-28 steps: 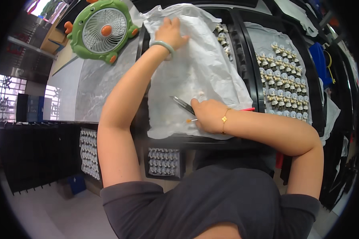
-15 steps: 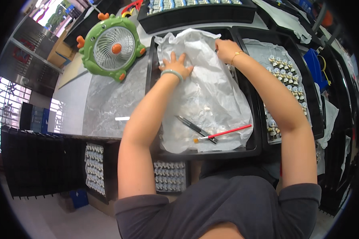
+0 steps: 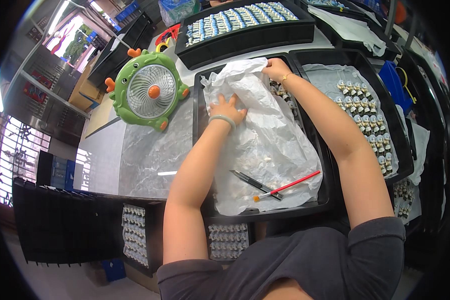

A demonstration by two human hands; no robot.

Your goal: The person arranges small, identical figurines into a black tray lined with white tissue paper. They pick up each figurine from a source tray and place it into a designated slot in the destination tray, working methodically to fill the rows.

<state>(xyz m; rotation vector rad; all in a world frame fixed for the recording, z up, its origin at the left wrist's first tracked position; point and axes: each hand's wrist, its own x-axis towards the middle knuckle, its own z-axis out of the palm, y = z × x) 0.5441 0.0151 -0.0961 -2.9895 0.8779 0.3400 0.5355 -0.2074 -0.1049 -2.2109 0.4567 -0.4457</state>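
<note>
Pressing and pinching a crumpled white paper sheet (image 3: 265,140) in a black rectangular plastic tray (image 3: 198,100).

At left, the bare left hand (image 3: 227,110) lies open on the sheet, fingers spread, near the tray's far left corner. The sheet's long axis runs from the tray's far edge to its near edge; toward the near edge, a slim black pen-like tool (image 3: 247,180) rests on it, crossed by a red-handled brush (image 3: 296,181). At right, the right hand (image 3: 276,71) grips the sheet's far right corner, nearer than the left to small white-and-gold figurines (image 3: 280,91) showing past the sheet's right side.
</note>
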